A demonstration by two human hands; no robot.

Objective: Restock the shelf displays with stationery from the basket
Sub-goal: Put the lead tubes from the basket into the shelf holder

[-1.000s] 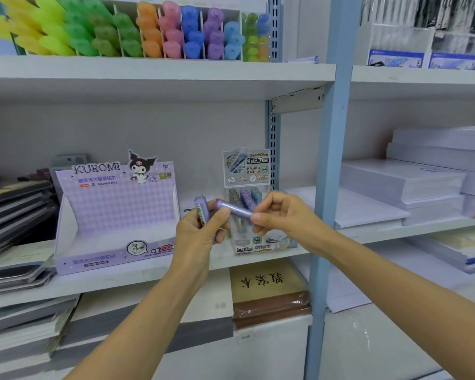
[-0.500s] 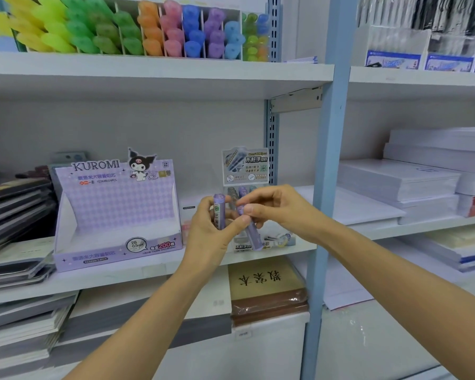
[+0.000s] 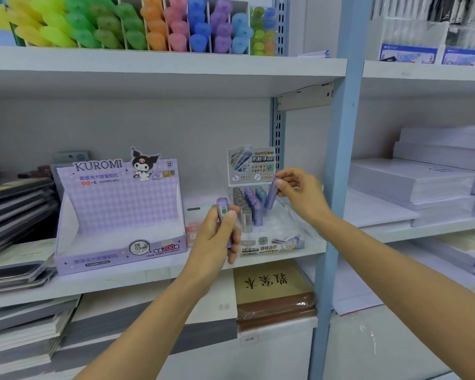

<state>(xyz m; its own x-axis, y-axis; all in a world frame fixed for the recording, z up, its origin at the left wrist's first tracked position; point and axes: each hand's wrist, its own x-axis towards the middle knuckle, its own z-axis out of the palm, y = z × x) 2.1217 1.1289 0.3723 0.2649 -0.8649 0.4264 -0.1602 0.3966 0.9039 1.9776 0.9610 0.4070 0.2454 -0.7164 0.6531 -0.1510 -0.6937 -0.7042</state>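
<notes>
My left hand (image 3: pixel 217 237) grips an upright purple lead tube (image 3: pixel 222 208) in front of the middle shelf. My right hand (image 3: pixel 299 193) pinches the top of a second purple lead tube (image 3: pixel 270 196), tilted over the clear display box (image 3: pixel 272 242) of lead tubes. Rows of grey, purple and blue tubes (image 3: pixel 248 200) stand inside that box. The purple Kuromi display box (image 3: pixel 115 215) stands to the left with its tray showing no tubes. The basket is out of view.
A blue shelf upright (image 3: pixel 337 187) rises just right of my right hand. Stacks of white paper (image 3: pixel 412 185) fill the right shelf. Dark folders (image 3: pixel 14 204) lie at the left. Coloured highlighters (image 3: pixel 137 23) line the top shelf. A brown booklet stack (image 3: pixel 274 292) sits below.
My right hand has taken one purple tube away from my left hand and moved it up and right over the clear display box. My left hand keeps the other tube.
</notes>
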